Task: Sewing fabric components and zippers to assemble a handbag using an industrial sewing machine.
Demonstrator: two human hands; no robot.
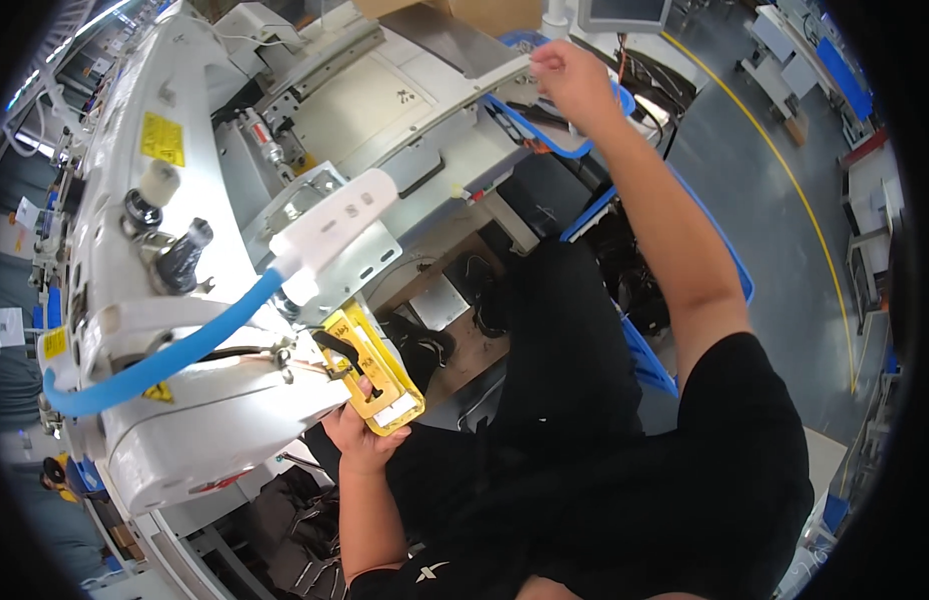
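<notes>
My left hand (360, 437) is closed around the lower end of a yellow plate (393, 408) with a cut-out slot, its thumb at the slot. A black strap-like piece (337, 346) lies across the plate's upper part, beside the head of a white industrial sewing machine (210, 410). My right hand (573, 82) is raised at the far right, over a blue-rimmed tray (560, 150) with dark pieces in it. Its fingers are curled together; whatever they may hold is too small to make out.
A white lamp (335, 222) on a blue flexible neck (175, 365) hangs over the machine. Blue crates (645, 350) with black material stand at my right. Small parts (407, 97) lie on the machine's bed. A yellow line (785, 165) crosses the floor.
</notes>
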